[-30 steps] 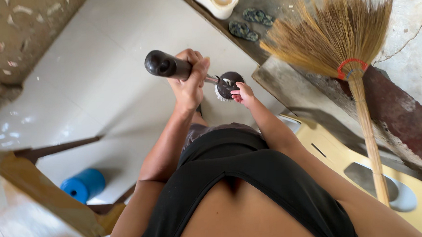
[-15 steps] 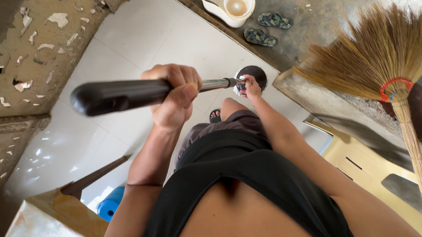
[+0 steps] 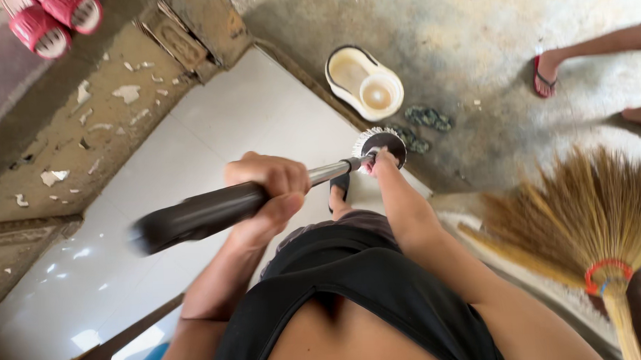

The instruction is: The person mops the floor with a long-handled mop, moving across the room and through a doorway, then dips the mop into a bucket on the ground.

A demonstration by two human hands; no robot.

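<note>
The left hand (image 3: 267, 193) was closed around the black grip of a long-handled tool (image 3: 214, 208), held roughly level above the white tiled floor (image 3: 210, 127). The right hand (image 3: 379, 161) pinched the round wire-brush head (image 3: 381, 143) at the far end of the metal shaft. A straw broom (image 3: 589, 226) leaned at the right, a cream plastic basin (image 3: 365, 81) sat on the concrete, and red sandals (image 3: 53, 20) lay at the upper left. Another person's feet (image 3: 546, 73) stood nearby.
</note>
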